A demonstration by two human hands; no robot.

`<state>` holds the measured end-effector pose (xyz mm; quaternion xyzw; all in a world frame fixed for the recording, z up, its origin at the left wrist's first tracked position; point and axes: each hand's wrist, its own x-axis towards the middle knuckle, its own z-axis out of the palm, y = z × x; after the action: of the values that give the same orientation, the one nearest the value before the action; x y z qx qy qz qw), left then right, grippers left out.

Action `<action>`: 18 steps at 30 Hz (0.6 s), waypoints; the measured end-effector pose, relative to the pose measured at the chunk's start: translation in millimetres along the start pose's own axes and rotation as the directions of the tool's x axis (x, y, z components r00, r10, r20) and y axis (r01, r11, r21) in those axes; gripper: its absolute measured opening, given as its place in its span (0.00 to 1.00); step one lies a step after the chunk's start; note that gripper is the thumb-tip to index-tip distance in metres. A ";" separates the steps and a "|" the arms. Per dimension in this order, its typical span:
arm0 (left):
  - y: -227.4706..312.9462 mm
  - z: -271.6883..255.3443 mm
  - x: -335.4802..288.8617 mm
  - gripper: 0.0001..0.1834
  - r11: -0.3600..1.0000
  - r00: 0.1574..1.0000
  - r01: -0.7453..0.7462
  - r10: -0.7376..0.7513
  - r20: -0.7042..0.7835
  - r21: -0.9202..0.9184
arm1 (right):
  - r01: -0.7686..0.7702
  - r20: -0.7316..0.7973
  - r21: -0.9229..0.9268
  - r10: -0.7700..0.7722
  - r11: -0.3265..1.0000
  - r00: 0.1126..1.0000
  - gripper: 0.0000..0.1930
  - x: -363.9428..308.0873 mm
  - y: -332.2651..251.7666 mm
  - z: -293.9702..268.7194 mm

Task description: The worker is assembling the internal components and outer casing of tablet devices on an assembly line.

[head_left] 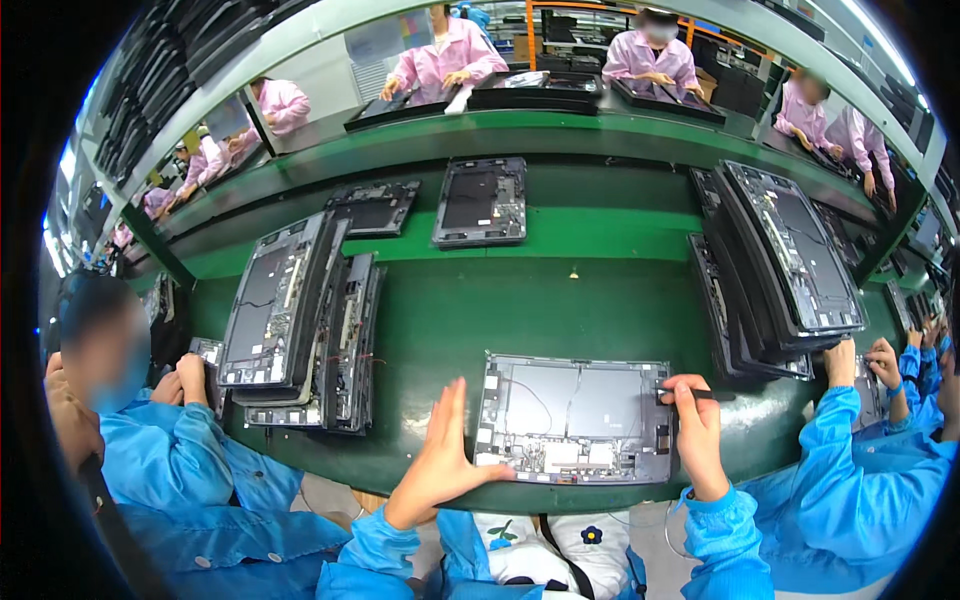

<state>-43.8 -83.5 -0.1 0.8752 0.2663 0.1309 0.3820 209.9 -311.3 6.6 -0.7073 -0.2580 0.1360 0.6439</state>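
Observation:
In front of me on the green bench lies an opened tablet, its grey battery, a thin looping cable and a pale circuit board exposed. My left hand is spread at its left side, fingers pointing up and away, the thumb touching the near left edge. At the right edge of the tablet, my right hand is closed around a slim black tool. Its working end is over the tablet's right border; I cannot make out its tip.
Stacks of opened tablets stand left and right. Another opened tablet lies farther back on the bright green strip. Co-workers in blue sit close on both sides. People in pink work across the line behind a metal rail.

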 end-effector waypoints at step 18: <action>18.4 28.7 15.1 0.10 0.889 0.870 -0.403 0.446 -0.212 0.216 | 0.207 0.415 -0.122 -0.139 0.971 0.899 0.06 -14.0 -18.2 77.5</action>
<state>-12.2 -102.6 -5.4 0.9165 0.1236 0.3011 0.2326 154.2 -253.0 12.1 -0.6886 -0.4574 0.1994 0.5262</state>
